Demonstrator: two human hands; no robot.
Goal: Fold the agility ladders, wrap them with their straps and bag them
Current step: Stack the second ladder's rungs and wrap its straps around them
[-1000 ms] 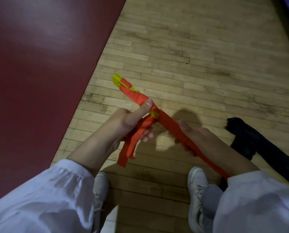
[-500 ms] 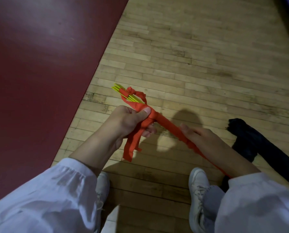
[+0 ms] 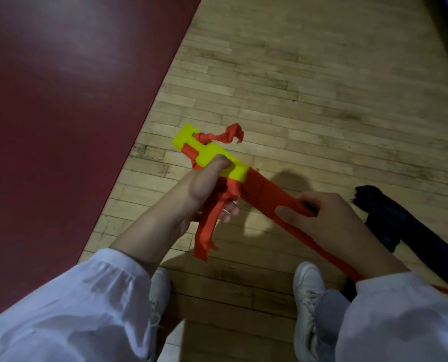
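Wrapping step: best done, by judgement, with the strap [image 3: 259, 192] taut and each turn flat against the last. On the left hand [image 3: 202, 189] the thumb presses the ladder [image 3: 212, 150] from above, fingers curled beneath, and a loose tail hangs past them. The right hand [image 3: 330, 218] pinches the strap just beside the wrapped section. The bundle is held above the floor [image 3: 322, 87]; the bag [image 3: 390, 220] lies to the right.

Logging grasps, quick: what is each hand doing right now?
The left hand grips the yellow rungs, thumb on top.
The right hand grips the red strap wound round the bundle.
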